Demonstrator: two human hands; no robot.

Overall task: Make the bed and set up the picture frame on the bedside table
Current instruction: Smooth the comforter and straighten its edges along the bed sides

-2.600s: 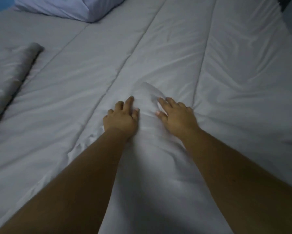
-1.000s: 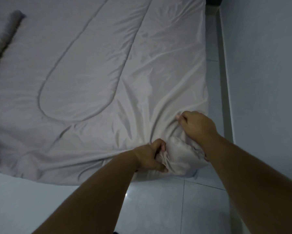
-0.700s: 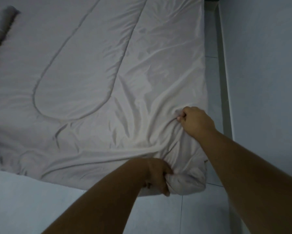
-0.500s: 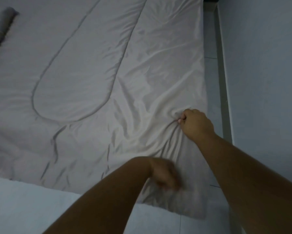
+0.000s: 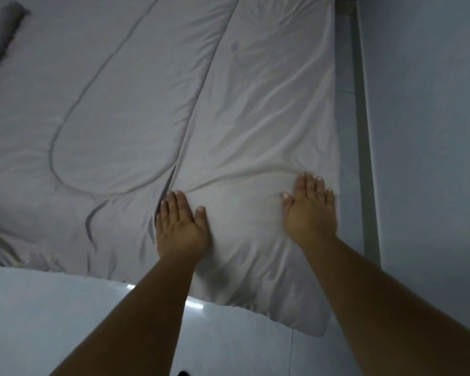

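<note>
A pale grey quilted blanket [image 5: 255, 109] covers the bed, its near right corner hanging over the foot of the bed above the floor. My left hand [image 5: 180, 225] lies flat on the blanket, palm down with fingers together, beside a stitched seam. Near the blanket's right edge, my right hand [image 5: 309, 210] also presses flat on it, slightly blurred. Neither hand holds fabric. A ridge of wrinkles runs across the blanket just beyond my fingertips. No picture frame or bedside table is in view.
A light tiled floor [image 5: 52, 316] lies in front of the bed. A pale wall [image 5: 432, 131] runs along the right, with a narrow strip of floor between it and the bed. A grey rolled fold [image 5: 3, 36] lies at the far left.
Both hands have let go of the blanket corner they were gripping and now lie flat on it. The bunched corner is spread out and hangs over the bed's end.
</note>
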